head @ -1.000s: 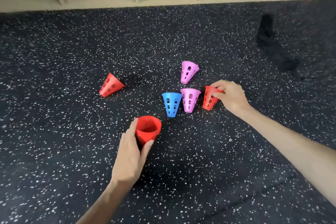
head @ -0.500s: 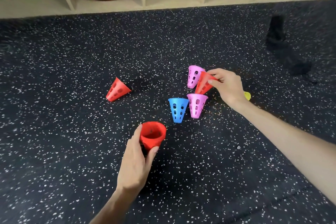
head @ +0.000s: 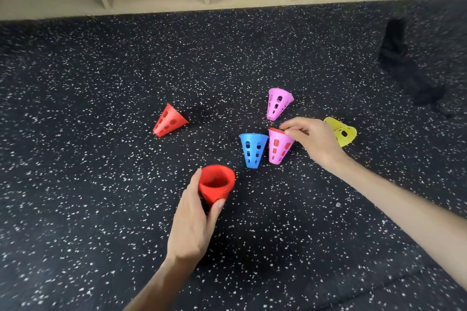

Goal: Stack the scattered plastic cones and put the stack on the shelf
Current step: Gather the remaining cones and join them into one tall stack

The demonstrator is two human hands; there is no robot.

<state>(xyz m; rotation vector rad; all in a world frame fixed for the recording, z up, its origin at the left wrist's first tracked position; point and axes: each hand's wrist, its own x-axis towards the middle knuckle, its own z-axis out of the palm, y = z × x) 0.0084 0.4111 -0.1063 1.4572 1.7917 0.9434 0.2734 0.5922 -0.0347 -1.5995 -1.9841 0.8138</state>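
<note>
On the floor [head: 101, 209], the nested pair [head: 279, 149] of cones serves as centre. Just left of it stands the standing cone [head: 253, 150]. Behind it is the leaning cone [head: 278, 103]; to its right, the right fallen cone [head: 341, 131]. Well to its left and slightly behind lies the left fallen cone [head: 168, 121]. In front-left, the held cone [head: 216, 184] sits in the left hand [head: 192, 230]. The shelf [head: 227, 5] runs far behind.

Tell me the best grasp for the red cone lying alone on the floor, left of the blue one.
The lying red cone is on its side, wide rim toward the right, narrow end lower left. Probably best pinched across the wall near the rim, coming from above; the holes offer fingertip purchase.
</note>
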